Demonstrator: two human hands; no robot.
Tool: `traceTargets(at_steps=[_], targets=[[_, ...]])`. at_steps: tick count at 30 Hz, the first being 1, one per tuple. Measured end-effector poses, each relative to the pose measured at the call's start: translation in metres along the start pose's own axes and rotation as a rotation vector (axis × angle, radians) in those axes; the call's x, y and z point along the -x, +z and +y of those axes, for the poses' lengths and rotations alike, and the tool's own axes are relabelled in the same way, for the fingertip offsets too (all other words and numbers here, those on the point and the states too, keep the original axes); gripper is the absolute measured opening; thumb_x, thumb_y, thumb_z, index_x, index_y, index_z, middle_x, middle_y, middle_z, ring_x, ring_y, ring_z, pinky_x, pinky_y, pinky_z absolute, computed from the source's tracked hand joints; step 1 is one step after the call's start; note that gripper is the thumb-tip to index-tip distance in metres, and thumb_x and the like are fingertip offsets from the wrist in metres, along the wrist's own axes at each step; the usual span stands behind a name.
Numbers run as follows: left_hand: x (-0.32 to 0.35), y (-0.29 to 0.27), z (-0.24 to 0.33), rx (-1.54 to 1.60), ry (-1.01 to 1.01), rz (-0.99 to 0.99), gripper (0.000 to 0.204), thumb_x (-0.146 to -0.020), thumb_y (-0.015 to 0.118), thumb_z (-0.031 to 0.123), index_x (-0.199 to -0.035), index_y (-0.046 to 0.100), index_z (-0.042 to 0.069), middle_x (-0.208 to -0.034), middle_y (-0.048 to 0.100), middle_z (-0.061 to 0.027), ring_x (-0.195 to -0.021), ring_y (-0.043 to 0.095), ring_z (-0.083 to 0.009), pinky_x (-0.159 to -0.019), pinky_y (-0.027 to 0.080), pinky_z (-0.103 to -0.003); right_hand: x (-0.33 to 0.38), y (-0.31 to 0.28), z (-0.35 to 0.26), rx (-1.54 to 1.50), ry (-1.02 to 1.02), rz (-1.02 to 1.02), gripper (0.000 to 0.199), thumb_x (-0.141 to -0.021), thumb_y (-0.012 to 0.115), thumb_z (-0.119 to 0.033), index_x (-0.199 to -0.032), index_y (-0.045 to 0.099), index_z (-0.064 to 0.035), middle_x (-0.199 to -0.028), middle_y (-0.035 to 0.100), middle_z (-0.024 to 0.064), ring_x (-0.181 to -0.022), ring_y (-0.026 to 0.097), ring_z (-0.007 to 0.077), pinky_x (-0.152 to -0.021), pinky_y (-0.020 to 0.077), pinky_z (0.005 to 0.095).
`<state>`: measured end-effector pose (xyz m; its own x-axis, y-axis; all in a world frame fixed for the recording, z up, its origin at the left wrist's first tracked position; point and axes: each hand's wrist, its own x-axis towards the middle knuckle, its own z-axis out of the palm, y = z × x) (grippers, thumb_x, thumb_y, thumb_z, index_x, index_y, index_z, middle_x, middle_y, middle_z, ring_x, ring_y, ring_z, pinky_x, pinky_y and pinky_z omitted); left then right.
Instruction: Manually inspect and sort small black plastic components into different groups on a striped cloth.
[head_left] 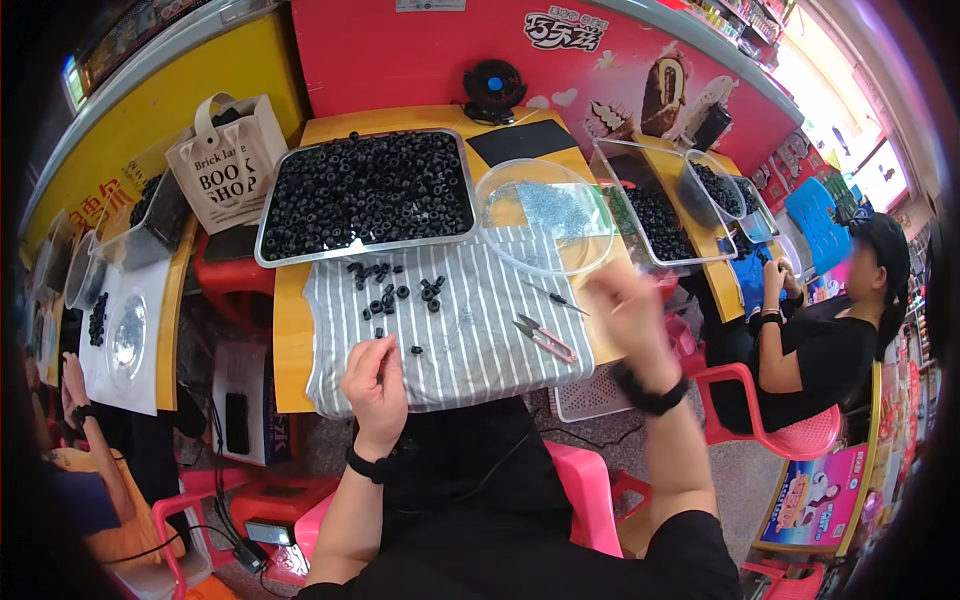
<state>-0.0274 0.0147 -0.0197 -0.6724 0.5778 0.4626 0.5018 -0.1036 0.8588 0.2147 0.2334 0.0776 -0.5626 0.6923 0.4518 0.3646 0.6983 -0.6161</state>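
Note:
My left hand [374, 388] is closed in a pinch above the near edge of a grey striped cloth [470, 365]. A small black cylindrical part [379, 332] shows at its fingertips. My right hand [628, 312] is smeared by motion to the right of the cloth, so its fingers cannot be read. Close to it lie red-handled thread snips [546, 338] and a thin dark pointed tool [556, 297]. Several loose black parts [383, 300] lie on the cloth. Behind them stand a metal tray [262, 215] heaped with black parts and a round clear tub [510, 262] of small pale pieces [556, 210].
A black fan [494, 88] and dark mat [530, 142] are at the table's back. A cloth tote bag [228, 165] stands left. To the right, a co-worker [810, 340] sits beside a clear bin [655, 225]; another person's hand [74, 385] shows far left.

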Motion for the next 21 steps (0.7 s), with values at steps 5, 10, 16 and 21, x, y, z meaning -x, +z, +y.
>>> traceTargets(at_steps=[5, 10, 16, 21], targets=[[0.003, -0.001, 0.002, 0.060, -0.011, -0.014, 0.024, -0.091, 0.054, -0.011, -0.109, 0.069, -0.004, -0.092, 0.066, -0.0124, -0.074, 0.064, -0.0165, -0.067, 0.052, -0.027, -0.052, -0.068, 0.014, 0.319, -0.064, 0.407, 0.016, -0.088, 0.064, 0.003, -0.104, 0.067, 0.0036, -0.089, 0.063, 0.0148, -0.071, 0.063, 0.0229, -0.063, 0.0478, 0.0322], [0.000, 0.001, 0.000, 0.091, 0.008, -0.010, 0.034, -0.088, 0.050, -0.015, -0.112, 0.069, -0.001, -0.093, 0.066, -0.0110, -0.075, 0.064, -0.0154, -0.066, 0.052, -0.026, -0.013, 0.001, -0.016, -0.031, -0.050, -0.128, 0.011, -0.085, 0.068, 0.002, -0.096, 0.067, 0.0011, -0.082, 0.061, 0.0081, -0.070, 0.060, 0.0139, -0.058, 0.0465, 0.0267], [0.000, -0.003, 0.000, 0.144, -0.026, -0.001, 0.029, -0.090, 0.055, -0.012, -0.112, 0.069, 0.000, -0.091, 0.066, -0.0087, -0.070, 0.062, -0.0120, -0.063, 0.050, -0.024, -0.004, 0.089, -0.071, -0.096, -0.204, -0.417, 0.011, -0.082, 0.070, -0.005, -0.093, 0.067, -0.0015, -0.083, 0.059, 0.0157, -0.079, 0.062, 0.0374, -0.067, 0.0491, 0.0448], [0.000, -0.001, 0.000, 0.175, -0.055, -0.006, 0.026, -0.091, 0.058, -0.010, -0.111, 0.070, 0.000, -0.089, 0.067, -0.0081, -0.068, 0.061, -0.0110, -0.061, 0.050, -0.024, -0.033, 0.130, -0.069, 0.150, -0.282, -0.415, 0.016, -0.080, 0.071, -0.007, -0.096, 0.068, -0.0023, -0.087, 0.062, 0.0164, -0.082, 0.063, 0.0383, -0.069, 0.0498, 0.0468]])
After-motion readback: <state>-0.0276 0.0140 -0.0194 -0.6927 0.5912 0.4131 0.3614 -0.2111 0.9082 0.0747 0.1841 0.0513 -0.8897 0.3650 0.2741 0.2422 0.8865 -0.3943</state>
